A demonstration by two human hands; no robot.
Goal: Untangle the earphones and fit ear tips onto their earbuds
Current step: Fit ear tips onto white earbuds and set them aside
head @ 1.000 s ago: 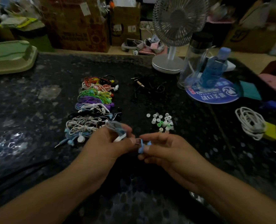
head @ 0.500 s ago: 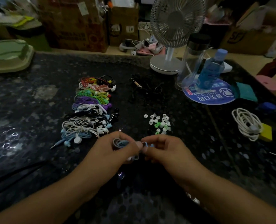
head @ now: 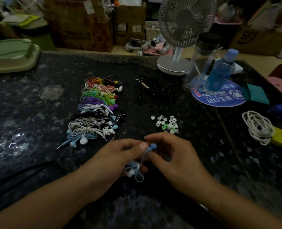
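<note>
Left hand (head: pixel 120 156) pinched thin, limp pale-blue earphones (head: pixel 134 171); right hand (head: pixel 171 154) pinched their small light earbud (head: pixel 152 147), seemingly the best hold, over the dark speckled desk (head: pixel 37 129).

Round blue mat (head: pixel 219 98) on the bench carries white Chinese characters, upside down from here — they look like 朗美口腔 — over a line of small Latin capitals too fine to read. Cardboard box (head: pixel 259 38) far right shows a dark "SF" logo; the other cartons' print is blurred.
</note>
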